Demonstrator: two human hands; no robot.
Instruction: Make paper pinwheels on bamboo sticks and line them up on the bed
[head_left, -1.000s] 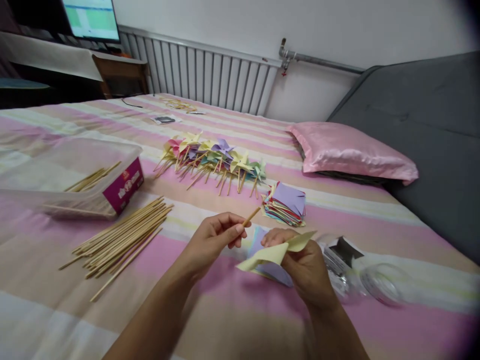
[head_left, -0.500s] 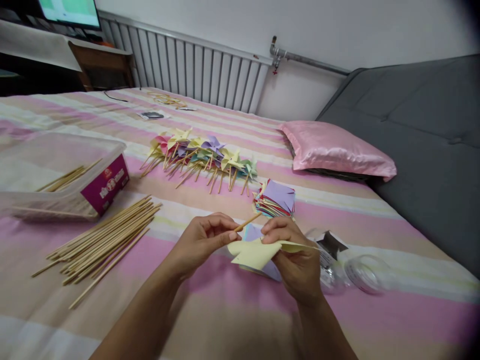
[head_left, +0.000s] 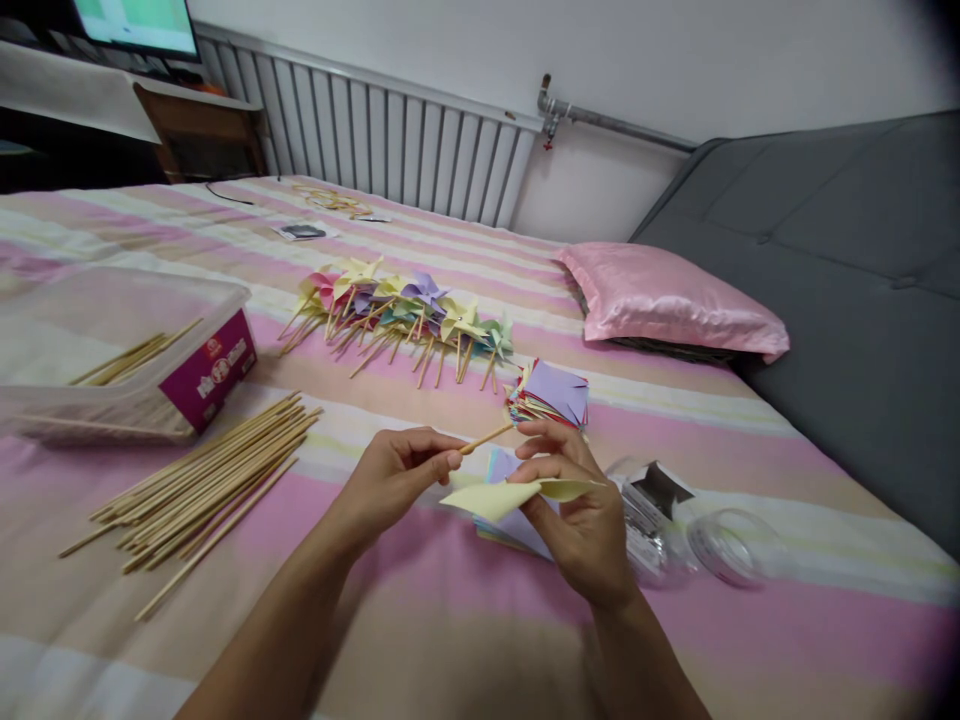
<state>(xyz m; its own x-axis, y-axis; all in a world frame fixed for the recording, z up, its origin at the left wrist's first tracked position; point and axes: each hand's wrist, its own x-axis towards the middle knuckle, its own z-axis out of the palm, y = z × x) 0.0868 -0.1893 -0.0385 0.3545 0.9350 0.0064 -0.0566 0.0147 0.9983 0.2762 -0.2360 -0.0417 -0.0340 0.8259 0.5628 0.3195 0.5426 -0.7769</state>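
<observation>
Pinching a thin wooden stick [head_left: 487,438] between thumb and fingers, my left hand [head_left: 394,480] holds it low over the bed [head_left: 420,620], its far tip slanting up and to the right until it meets the fingertips of my right hand [head_left: 577,515]. That right hand is closed on a folded pale yellow paper [head_left: 499,496], with purple sheets [head_left: 506,470] showing just behind and under it. Both hands are close together, each clamped on its own piece, hovering above the striped pink bedcover.

To the left lies a loose bundle of bare sticks [head_left: 202,485], and beyond it a clear plastic box [head_left: 120,350] with a magenta label and a few more sticks inside. Farther up the bed, a row of finished paper pinwheels [head_left: 401,315] rests in a heap, and just beside my right hand sits a stack of cut coloured paper squares [head_left: 551,395]. A clear jar [head_left: 652,520] lies on its side to the right, its lid [head_left: 731,545] near it. A pink pillow [head_left: 667,300] sits against the grey headboard side
</observation>
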